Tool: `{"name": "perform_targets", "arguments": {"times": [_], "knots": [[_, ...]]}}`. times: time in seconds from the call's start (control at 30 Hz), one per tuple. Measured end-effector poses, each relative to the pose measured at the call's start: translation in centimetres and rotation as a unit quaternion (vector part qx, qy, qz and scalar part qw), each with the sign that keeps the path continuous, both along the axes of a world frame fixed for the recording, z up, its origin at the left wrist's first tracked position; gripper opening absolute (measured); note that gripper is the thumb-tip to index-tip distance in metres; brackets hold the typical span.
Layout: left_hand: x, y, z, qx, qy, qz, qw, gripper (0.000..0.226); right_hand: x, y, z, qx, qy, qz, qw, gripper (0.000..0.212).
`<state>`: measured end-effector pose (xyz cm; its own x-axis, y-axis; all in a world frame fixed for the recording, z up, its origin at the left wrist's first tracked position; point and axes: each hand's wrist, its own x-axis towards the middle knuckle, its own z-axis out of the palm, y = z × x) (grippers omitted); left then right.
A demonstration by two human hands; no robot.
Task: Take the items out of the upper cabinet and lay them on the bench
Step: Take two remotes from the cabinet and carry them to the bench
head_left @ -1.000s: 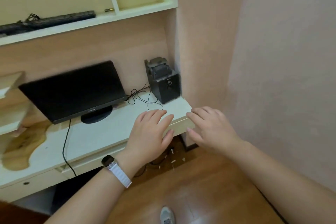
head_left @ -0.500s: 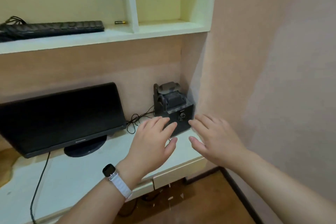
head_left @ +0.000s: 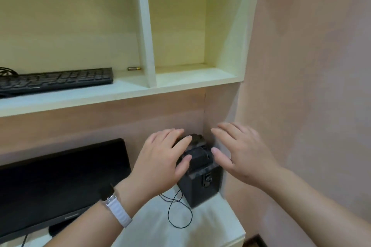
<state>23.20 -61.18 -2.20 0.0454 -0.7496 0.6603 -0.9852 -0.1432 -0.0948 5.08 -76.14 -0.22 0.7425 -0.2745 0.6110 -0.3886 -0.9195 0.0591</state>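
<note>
Left hand (head_left: 160,158) raised palm down, fingers straight and spread, grasping nothing, in front of black box (head_left: 200,184) on bench (head_left: 212,226) corner, right hand (head_left: 239,152) beside it equally flat and released, keyboard (head_left: 58,80) and small battery (head_left: 134,68) lying in left compartment of upper cabinet (head_left: 145,26), above both hands

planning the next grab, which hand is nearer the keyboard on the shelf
Left. The left hand is below and right of the keyboard, in front of the black box; the right hand is farther right, beside the wall.
</note>
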Motion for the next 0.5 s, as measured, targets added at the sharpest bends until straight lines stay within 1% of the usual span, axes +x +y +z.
{"name": "perform_targets", "arguments": {"times": [0.1,0.2,0.3,0.5], "knots": [[0.2,-1.2,2.5,-0.032,-0.013,0.011,0.999,0.04,0.7,-1.9,2.3,-0.014,-0.01,0.021,1.0,0.047],[0.5,-2.6,5.4,-0.044,-0.042,0.034,0.998,0.042,1.6,-3.7,4.9,-0.033,-0.03,0.055,0.998,0.048],[1.3,-3.8,8.5,-0.058,-0.056,0.062,0.995,0.043,2.8,-5.3,8.4,-0.058,-0.071,0.083,0.992,0.047],[2.9,-5.5,15.4,-0.129,-0.094,0.072,0.984,0.039,5.3,-8.2,16.6,-0.103,-0.147,0.114,0.977,0.048]]}}
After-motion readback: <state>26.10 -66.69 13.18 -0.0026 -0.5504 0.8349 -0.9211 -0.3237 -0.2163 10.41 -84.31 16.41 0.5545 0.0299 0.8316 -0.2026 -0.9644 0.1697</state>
